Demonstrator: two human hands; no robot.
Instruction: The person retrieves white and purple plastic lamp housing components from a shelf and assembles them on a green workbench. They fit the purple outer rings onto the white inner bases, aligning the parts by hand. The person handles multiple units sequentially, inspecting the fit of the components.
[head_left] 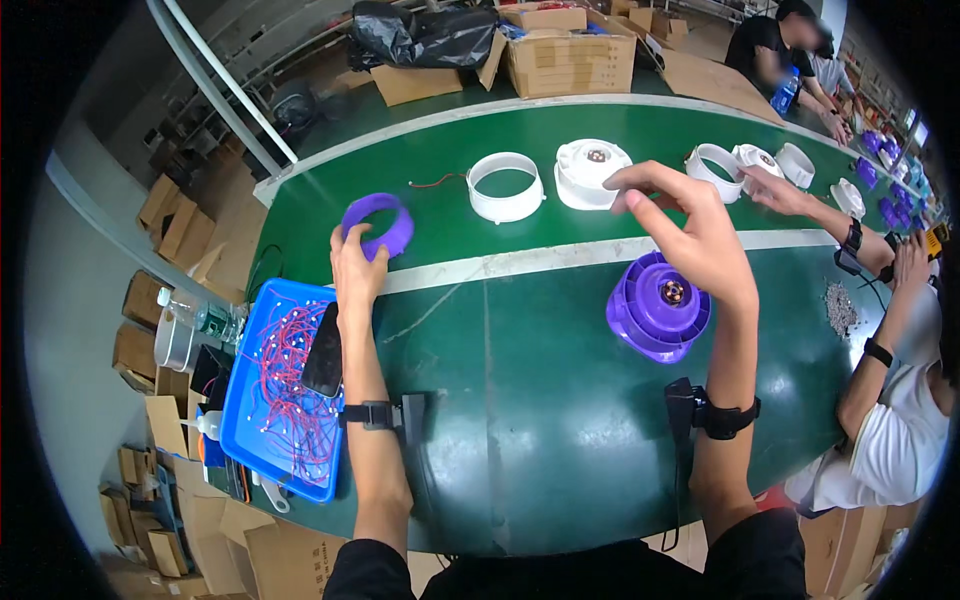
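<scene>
My left hand (pixel 358 268) is closed on the near rim of a purple plastic ring (pixel 397 236) at the far left of the green table. My right hand (pixel 697 225) has its fingers bent and apart, with nothing visible between them. Its fingertips overlap the right edge of a round white housing (pixel 578 185) with a metal centre; whether they touch it I cannot tell. Below that hand stands a purple finned housing (pixel 650 310) with a metal hub. Left of the white housing sits a white ring (pixel 507 205) trailing a thin red wire.
A blue tray (pixel 233 420) of red wires with a black phone (pixel 322 360) lies left of my left forearm. At right, a co-worker's hand (pixel 780 192) reaches among more white parts. Small grey pieces (pixel 840 308) lie nearby. Cardboard boxes (pixel 570 65) stand behind the table.
</scene>
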